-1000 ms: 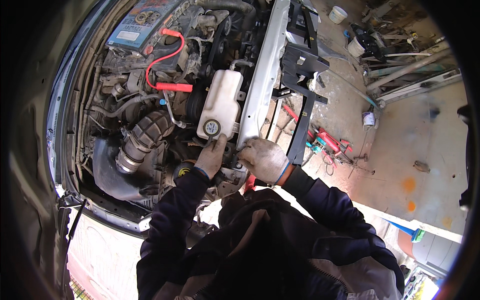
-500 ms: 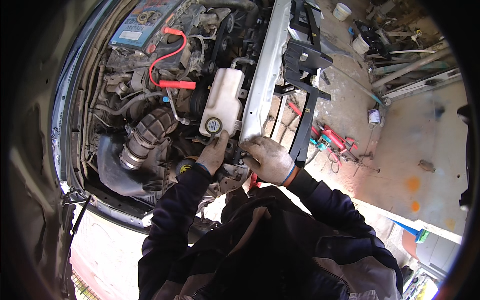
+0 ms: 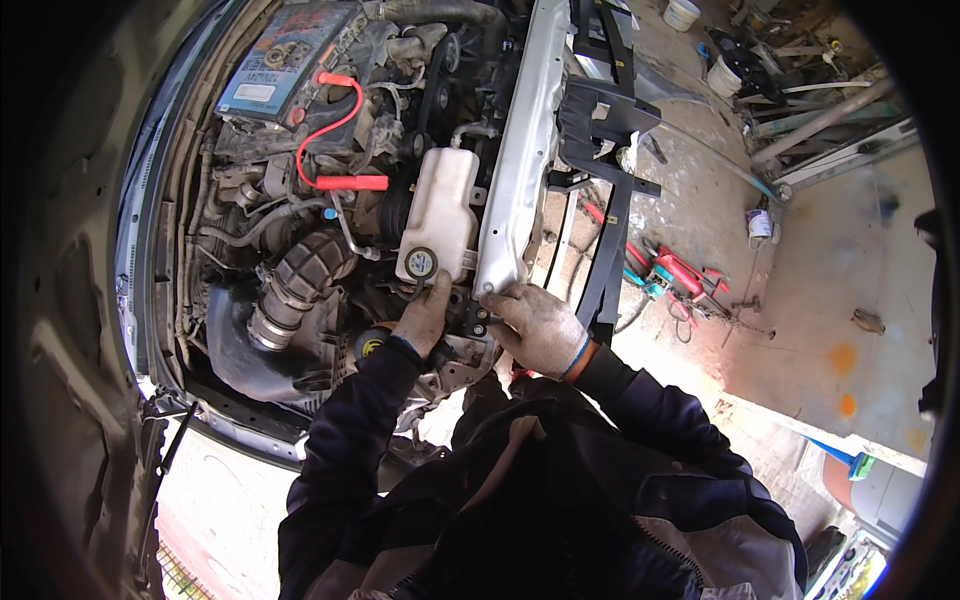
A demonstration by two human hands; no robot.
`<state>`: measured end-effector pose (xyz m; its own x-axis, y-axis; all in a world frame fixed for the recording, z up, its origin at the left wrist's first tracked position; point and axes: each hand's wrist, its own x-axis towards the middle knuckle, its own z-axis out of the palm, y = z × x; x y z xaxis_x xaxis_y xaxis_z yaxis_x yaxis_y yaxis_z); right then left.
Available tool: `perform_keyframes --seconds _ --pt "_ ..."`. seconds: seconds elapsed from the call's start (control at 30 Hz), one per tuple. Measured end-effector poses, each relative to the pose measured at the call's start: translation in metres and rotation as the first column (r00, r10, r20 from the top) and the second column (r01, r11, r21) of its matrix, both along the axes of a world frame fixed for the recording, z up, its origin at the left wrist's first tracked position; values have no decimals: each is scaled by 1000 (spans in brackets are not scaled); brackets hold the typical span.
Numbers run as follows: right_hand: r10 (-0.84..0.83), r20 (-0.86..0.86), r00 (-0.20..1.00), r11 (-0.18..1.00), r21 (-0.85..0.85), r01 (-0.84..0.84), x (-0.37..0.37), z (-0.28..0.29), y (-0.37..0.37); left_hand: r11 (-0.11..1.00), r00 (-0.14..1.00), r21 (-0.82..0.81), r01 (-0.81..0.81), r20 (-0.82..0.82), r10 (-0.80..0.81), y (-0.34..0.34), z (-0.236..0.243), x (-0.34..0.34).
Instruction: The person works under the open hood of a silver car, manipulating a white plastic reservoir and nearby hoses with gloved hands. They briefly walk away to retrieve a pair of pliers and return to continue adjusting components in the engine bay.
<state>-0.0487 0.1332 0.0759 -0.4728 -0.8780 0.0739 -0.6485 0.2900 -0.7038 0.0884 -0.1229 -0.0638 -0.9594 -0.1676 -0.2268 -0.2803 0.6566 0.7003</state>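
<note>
Hands [image 3: 540, 328] side by side near white tank [image 3: 438, 212]

From where I stand I count two gloved hands, one left hand [image 3: 425, 318] and one right hand [image 3: 540, 328]. In the engine bay there's one blue battery [image 3: 285, 65], one red cable [image 3: 340, 183], one white tank [image 3: 440, 205] with one round cap [image 3: 421, 264], one ribbed hose [image 3: 312, 265], one yellow-marked cap [image 3: 372, 346] and one silver crossbar [image 3: 525, 140]. Across the floor I make out two white buckets [image 3: 682, 13] and one smaller can [image 3: 760, 225].
</note>
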Motion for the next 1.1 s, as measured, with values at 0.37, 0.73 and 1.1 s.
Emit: perform_keyframes --seconds 0.37,0.73,1.1 --pt "-3 -14 1000 1000 -15 3 -5 -3 -4 992 991 -111 53 -115 -66 -1 -12 6" --pt "-202 -254 946 948 -292 124 -78 27 -54 814 916 428 -393 104 387 26 47 -19" --pt "221 -508 833 975 82 -208 -162 7 -180 686 872 579 -441 95 481 29 29 -13"
